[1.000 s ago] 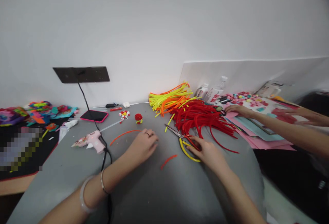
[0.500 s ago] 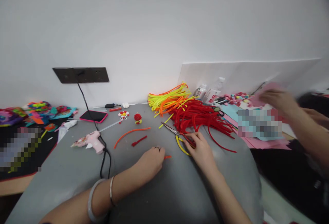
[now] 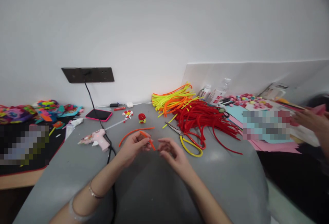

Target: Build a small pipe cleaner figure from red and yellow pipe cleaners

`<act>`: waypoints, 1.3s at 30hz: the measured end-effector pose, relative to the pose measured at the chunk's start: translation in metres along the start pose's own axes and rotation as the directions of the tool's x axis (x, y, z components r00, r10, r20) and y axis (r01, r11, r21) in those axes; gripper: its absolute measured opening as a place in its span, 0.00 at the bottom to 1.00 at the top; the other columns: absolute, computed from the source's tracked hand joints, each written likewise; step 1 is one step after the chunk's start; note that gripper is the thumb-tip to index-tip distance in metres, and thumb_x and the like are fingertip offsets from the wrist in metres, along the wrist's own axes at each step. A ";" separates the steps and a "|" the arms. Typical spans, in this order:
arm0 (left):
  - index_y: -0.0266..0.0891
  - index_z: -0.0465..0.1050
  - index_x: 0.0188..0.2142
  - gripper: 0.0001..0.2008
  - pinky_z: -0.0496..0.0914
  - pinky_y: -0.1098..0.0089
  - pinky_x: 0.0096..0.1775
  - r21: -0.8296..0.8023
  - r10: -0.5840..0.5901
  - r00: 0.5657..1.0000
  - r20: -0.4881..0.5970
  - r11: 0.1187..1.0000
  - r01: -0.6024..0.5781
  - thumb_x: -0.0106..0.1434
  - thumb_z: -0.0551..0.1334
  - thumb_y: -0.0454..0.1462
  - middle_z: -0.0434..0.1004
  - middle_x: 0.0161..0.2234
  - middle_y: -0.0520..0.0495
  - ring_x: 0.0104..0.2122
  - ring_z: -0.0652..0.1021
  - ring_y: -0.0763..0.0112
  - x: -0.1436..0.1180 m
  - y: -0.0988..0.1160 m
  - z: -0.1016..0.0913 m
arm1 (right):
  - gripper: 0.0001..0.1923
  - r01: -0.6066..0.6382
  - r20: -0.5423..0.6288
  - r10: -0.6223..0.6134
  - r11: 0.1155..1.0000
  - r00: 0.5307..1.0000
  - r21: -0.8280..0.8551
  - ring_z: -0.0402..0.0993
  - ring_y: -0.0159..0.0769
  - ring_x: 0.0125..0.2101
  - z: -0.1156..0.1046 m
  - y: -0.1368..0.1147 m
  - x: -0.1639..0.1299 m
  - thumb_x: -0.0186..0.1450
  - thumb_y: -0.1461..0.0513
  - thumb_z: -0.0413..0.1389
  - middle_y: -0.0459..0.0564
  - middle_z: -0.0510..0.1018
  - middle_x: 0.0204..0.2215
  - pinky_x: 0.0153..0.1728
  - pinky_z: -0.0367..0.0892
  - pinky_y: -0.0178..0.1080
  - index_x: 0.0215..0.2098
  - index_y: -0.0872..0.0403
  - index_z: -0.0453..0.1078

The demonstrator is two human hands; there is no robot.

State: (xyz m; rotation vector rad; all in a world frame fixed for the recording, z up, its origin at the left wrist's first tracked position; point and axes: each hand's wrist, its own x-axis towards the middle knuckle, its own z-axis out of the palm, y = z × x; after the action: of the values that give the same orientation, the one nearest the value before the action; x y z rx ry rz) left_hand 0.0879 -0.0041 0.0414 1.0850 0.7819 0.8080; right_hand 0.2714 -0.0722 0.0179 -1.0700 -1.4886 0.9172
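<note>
I pinch a short orange pipe cleaner piece (image 3: 147,139) in my left hand (image 3: 132,147), fingers closed on its upper end so the free end slants down toward my right hand (image 3: 171,152). The right hand is loose and spread, fingers apart, holding nothing, its fingertips just beside the piece's lower tip; both hands hover above the table (image 3: 159,189), which leaves room to turn the piece.

A longer orange pipe cleaner (image 3: 133,132) lies curved just beyond my left hand. The yellow-handled scissors (image 3: 186,141) lie to the right, within easy reach, at the edge of the red pipe cleaner pile (image 3: 205,117); yellow and orange ones (image 3: 172,99) are heaped behind it. The pink glue gun (image 3: 96,138) rests to the left, its black cord running up to the wall socket strip (image 3: 87,74), with a phone (image 3: 99,115) nearby.

The table is covered in grey and stands against a plain white wall. Another person's hand (image 3: 311,121) works over pink paper on the far right.
</note>
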 end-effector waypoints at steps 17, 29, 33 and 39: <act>0.36 0.76 0.32 0.15 0.71 0.72 0.32 -0.095 0.127 0.984 -0.128 0.986 -0.140 0.51 0.72 0.44 0.79 0.34 0.46 0.30 0.76 0.72 -0.011 -0.005 -0.011 | 0.16 -0.184 -0.061 0.231 0.888 0.971 0.422 0.70 0.32 0.24 0.034 0.020 0.041 0.54 0.50 0.65 0.44 0.75 0.22 0.30 0.67 0.36 0.28 0.54 0.71; 0.35 0.75 0.34 0.15 0.60 0.76 0.24 -0.075 0.039 0.999 -0.022 0.996 -0.041 0.53 0.70 0.44 0.72 0.26 0.52 0.20 0.66 0.82 -0.002 -0.016 -0.011 | 0.17 -0.285 0.041 0.342 0.705 0.939 0.649 0.72 0.31 0.28 0.037 0.031 0.041 0.49 0.54 0.69 0.45 0.79 0.29 0.35 0.68 0.35 0.32 0.53 0.74; 0.34 0.76 0.32 0.14 0.62 0.75 0.24 0.169 0.094 0.996 -0.013 0.982 -0.090 0.54 0.69 0.44 0.73 0.28 0.51 0.19 0.67 0.81 -0.001 -0.014 -0.012 | 0.16 -0.276 0.031 0.335 0.717 0.942 0.641 0.71 0.29 0.26 0.035 0.038 0.039 0.49 0.56 0.70 0.42 0.76 0.26 0.31 0.65 0.33 0.32 0.53 0.71; 0.33 0.79 0.33 0.15 0.62 0.74 0.22 0.428 0.141 0.990 -0.012 0.895 -0.122 0.57 0.64 0.44 0.76 0.26 0.46 0.21 0.68 0.75 0.000 -0.013 -0.010 | 0.14 -0.243 0.028 0.297 0.720 0.954 0.650 0.71 0.29 0.26 0.033 0.043 0.038 0.51 0.57 0.69 0.43 0.77 0.25 0.31 0.66 0.32 0.29 0.54 0.71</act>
State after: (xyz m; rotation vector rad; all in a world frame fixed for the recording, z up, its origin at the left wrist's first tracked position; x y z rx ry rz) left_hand 0.0816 -0.0027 0.0263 1.5305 0.9565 0.7940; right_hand 0.2434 -0.0231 -0.0159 -0.7867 -0.8285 1.4502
